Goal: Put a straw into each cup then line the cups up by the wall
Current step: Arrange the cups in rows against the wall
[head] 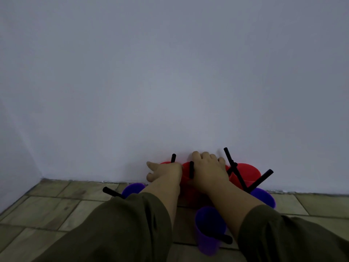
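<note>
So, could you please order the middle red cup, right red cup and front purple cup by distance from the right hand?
1. Middle red cup, under the right hand.
2. Right red cup, just to its right.
3. Front purple cup, closest to the person.

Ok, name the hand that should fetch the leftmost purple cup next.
Left, probably. The left hand sits just beside the leftmost purple cup; the right hand would have to reach across it.

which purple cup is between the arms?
The near purple cup, closest to the camera, its straw leaning right. The left purple cup sits outside the left arm, the right purple cup outside the right arm; both are closer to the wall.
</note>
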